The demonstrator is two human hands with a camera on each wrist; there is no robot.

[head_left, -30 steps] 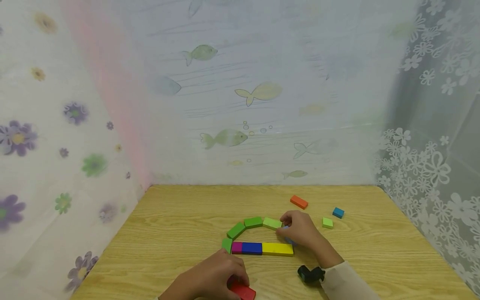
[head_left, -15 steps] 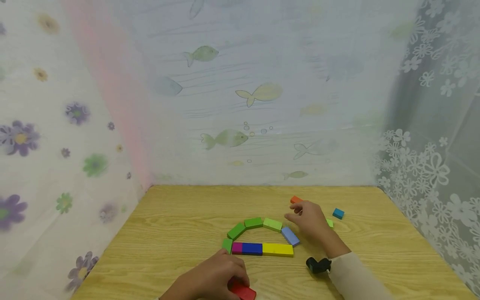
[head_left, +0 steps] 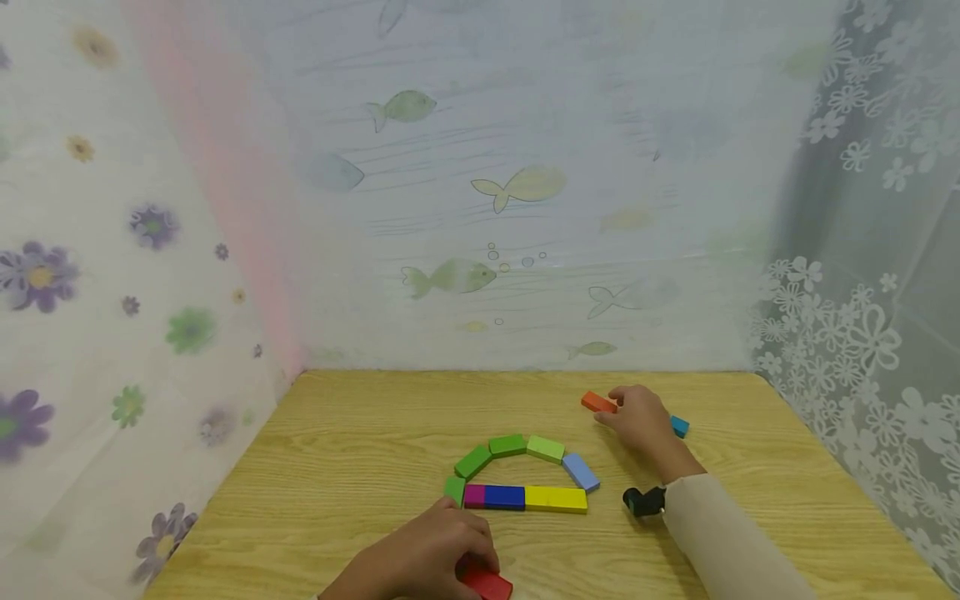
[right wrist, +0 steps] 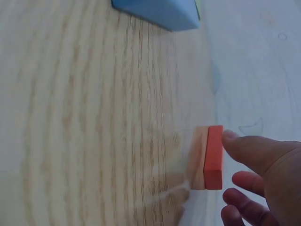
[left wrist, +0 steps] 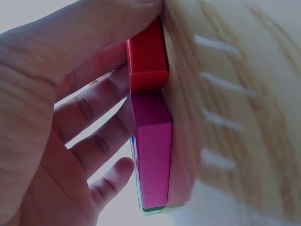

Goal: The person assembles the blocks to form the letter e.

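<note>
My left hand (head_left: 423, 550) pinches a red block (head_left: 487, 582) low on the table. In the left wrist view, a magenta block (left wrist: 154, 155) sits end to end with that red block (left wrist: 148, 56), beside the loosely bent fingers. My right hand (head_left: 643, 423) is by an orange block (head_left: 597, 402) at the back. The right wrist view has its thumb tip at one end of the orange block (right wrist: 214, 155), the other fingers apart from it. An arch of green blocks (head_left: 507, 446) and a light blue block (head_left: 581, 472) curves over a magenta, dark blue and yellow row (head_left: 555, 498).
A blue block (head_left: 679, 426) is partly hidden behind my right hand. A black wrist camera (head_left: 643, 502) is strapped by the right sleeve. Sheets printed with fish and flowers (head_left: 517, 183) surround the wooden table (head_left: 360, 417).
My right hand let go of the light blue block at the arch's right end, then moved back and right to the orange block, covering the lime block. The left hand stayed still.
</note>
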